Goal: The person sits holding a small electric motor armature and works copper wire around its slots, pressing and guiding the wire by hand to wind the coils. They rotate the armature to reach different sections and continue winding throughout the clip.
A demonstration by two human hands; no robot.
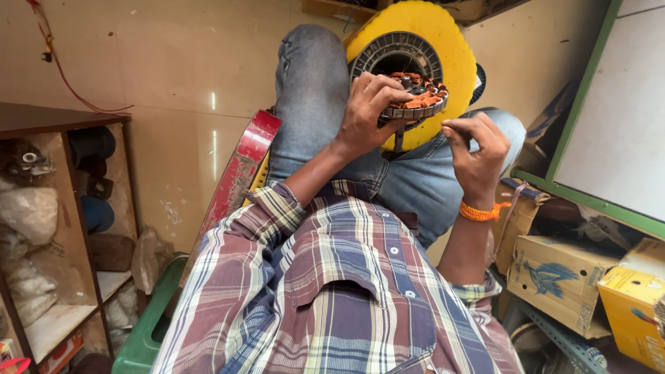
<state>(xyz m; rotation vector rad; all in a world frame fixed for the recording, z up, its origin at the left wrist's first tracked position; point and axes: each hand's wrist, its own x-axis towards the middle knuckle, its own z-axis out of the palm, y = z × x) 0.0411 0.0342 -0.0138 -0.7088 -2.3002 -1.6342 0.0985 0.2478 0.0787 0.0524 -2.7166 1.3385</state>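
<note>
My left hand grips a round motor stator with copper-orange windings, holding it over my lap. My right hand, with an orange thread band at the wrist, pinches something thin near the stator's lower right edge; a fine wire seems to run from the fingers to it. Behind the stator a yellow disc with a dark ribbed ring rests against my knees. I sit in blue jeans and a plaid shirt.
A red-painted bar leans beside my left leg. A wooden shelf with bags and parts stands at the left. Cardboard boxes and a yellow box are stacked at the right, under a green-framed board.
</note>
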